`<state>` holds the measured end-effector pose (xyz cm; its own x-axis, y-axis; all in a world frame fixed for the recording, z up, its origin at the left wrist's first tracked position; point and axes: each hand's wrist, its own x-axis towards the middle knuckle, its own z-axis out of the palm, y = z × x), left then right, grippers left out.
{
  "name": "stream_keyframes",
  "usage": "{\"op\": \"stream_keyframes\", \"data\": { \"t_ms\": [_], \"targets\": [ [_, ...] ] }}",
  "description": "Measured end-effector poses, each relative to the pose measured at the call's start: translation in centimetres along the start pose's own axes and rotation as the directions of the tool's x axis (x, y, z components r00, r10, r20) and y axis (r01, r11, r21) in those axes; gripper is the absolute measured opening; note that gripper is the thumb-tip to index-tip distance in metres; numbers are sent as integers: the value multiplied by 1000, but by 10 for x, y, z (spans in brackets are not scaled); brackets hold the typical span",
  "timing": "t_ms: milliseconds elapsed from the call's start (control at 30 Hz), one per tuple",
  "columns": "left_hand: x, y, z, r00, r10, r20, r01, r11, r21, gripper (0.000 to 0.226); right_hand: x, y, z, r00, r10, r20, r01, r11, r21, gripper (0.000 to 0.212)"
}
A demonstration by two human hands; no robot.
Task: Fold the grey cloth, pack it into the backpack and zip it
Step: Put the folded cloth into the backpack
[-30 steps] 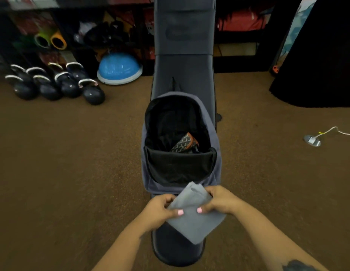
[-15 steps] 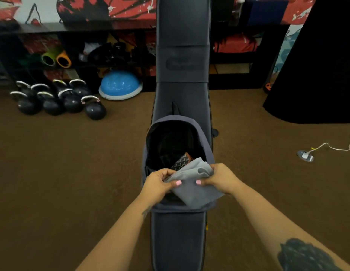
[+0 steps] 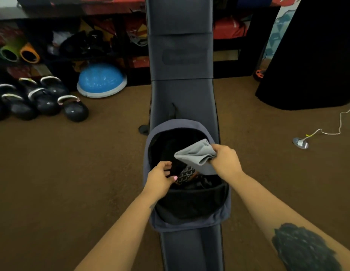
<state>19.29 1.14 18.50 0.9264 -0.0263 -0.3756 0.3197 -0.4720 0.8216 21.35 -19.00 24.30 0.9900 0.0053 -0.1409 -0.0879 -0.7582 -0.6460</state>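
Observation:
The grey-blue backpack [image 3: 189,224] lies open on a long dark bench [image 3: 182,75], its black lining showing. The folded grey cloth [image 3: 195,155] hangs over the open mouth, pinched at its right end by my right hand [image 3: 226,160]. My left hand [image 3: 160,177] is at the left side of the opening, fingers curled on the dark lining inside; it no longer touches the cloth. A patterned black-and-orange item [image 3: 187,174] sits inside the bag beneath the cloth.
Several black kettlebells [image 3: 43,100] and a blue half-dome balance trainer [image 3: 101,80] stand on the brown carpet at left. A white cable with a floor plug [image 3: 301,142] lies at right, near a tall black object [image 3: 311,55]. Shelves line the back.
Both hands carried the cloth from the bench's near end up over the bag's mouth. My left hand let go of it and moved to the bag's inside left; the right alone holds it.

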Motion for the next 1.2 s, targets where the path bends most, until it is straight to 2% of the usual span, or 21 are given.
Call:
{"op": "stream_keyframes", "data": {
  "t_ms": [200,333,500,667,833,1033,1133,1200],
  "targets": [
    [35,-19,18,1000,14,-6,-11,949,317,50,28,5,25,995,-88,-51,85,994,-72,15],
    [66,-22,33,999,26,-26,-8,842,539,51,49,9,45,987,-153,-56,149,986,-71,13],
    [100,-25,53,999,-45,-14,42,687,726,54,77,12,55,976,-216,3,216,974,-64,9],
    [116,-37,68,986,-162,-31,144,759,634,49,99,14,63,955,-284,80,290,954,-74,7],
    [105,-41,77,997,-57,-49,75,793,605,27,114,18,70,944,-298,141,310,947,-78,10],
    [80,-52,78,998,1,-57,32,813,582,23,126,14,72,943,-276,188,299,948,-109,20],
    [71,-63,79,995,6,-96,46,845,533,19,135,12,79,938,-211,275,265,948,-176,20],
    [65,-64,81,997,6,-73,32,864,503,18,140,14,87,930,-143,338,219,955,-199,21]
  ]
}}
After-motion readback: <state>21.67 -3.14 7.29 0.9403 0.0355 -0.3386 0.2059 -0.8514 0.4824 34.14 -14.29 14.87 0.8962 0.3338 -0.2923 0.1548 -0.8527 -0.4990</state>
